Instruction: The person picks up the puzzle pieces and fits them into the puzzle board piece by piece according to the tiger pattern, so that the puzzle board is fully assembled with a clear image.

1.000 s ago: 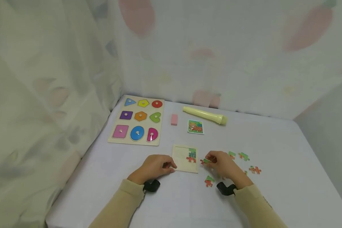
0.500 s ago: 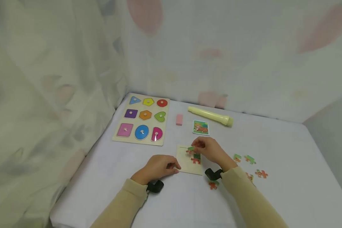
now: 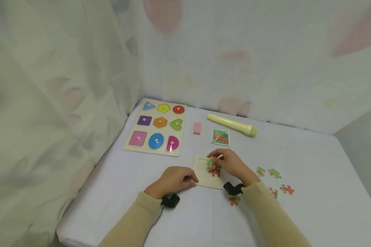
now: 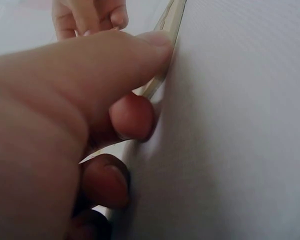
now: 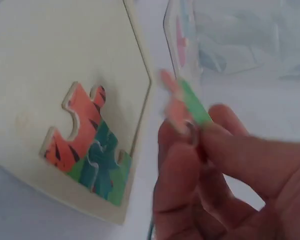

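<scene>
My left hand (image 3: 174, 180) holds the near left corner of a small pale jigsaw tray (image 3: 201, 173). In the left wrist view the thumb lies along the tray's edge (image 4: 176, 19), with a curled finger just beneath. Over the tray's right part, my right hand (image 3: 232, 164) pinches an orange-and-green jigsaw piece (image 5: 185, 102) between thumb and fingers, tilted and slightly blurred. The right wrist view shows a few joined pieces (image 5: 100, 157), tiger-striped orange and dark green, lying along one side inside the tray. Bare tray floor surrounds them.
Several loose jigsaw pieces (image 3: 287, 189) lie to the right, one (image 3: 234, 200) below the right wrist. Behind the tray are a picture card (image 3: 221, 137), a pink block (image 3: 197, 128) and a pale yellow tube (image 3: 232, 124). A shape-peg board (image 3: 153, 147) lies at the back left.
My right hand has carried the jigsaw piece from beside the tray leftward to over it, and turned the piece there. The left hand stays at the tray's corner. The head view has shifted slightly.
</scene>
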{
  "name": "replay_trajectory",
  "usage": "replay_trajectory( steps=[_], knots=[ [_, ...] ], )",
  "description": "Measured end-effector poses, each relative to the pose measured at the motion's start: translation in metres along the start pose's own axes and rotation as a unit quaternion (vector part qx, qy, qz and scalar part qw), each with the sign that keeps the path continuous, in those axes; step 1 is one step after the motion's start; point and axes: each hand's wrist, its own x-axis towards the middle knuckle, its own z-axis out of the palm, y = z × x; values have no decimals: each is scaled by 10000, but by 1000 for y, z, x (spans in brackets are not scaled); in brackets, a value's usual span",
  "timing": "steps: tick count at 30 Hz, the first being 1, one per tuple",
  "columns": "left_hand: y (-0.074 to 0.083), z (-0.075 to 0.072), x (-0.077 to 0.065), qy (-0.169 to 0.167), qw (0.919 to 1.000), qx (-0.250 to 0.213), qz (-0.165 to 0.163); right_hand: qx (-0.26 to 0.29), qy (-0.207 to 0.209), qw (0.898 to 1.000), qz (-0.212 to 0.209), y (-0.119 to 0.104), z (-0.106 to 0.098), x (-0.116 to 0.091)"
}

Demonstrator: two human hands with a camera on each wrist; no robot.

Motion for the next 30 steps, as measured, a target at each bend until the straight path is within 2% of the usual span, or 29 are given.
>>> replay_trajectory(
  steps=[4, 7, 9, 11, 14, 17, 20, 23, 26, 28, 30],
  knots=[
    [-1, -1, 0, 18, 10000, 37, 32, -339, -441, 9974, -454, -5, 1, -10],
    [-3, -1, 1, 63, 10000, 61, 27, -687, -713, 9909, -908, -12, 10, -15],
    [-5, -1, 1, 59, 10000, 33, -18, -1101, -554, 9837, -1311, -15, 18, -18],
    [-5, -1, 2, 24, 10000, 32, -51, -1648, -151, 9738, -1557, -18, 26, -24],
    [-4, -1, 1, -33, 10000, 30, -73, -2516, 455, 9493, -1829, -20, 37, -40],
    [-2, -2, 2, -48, 9999, 37, -94, -3085, 652, 9273, -2019, -17, 47, -57],
    [-2, -3, 5, 1, 9999, 57, -123, -3348, 704, 9157, -2108, -10, 56, -68],
    [-3, -2, 6, 42, 9999, 80, -100, -3418, 745, 9136, -2073, -3, 59, -72],
    [-4, -1, 6, 42, 9999, 84, -90, -3306, 709, 9170, -2116, 4, 55, -74],
    [-6, 1, 5, 31, 9999, 83, -113, -3013, 864, 9281, -2007, 8, 47, -76],
    [-6, 2, 3, 16, 9999, 46, -147, -2757, 1279, 9397, -1571, 15, 34, -81]
  ],
)
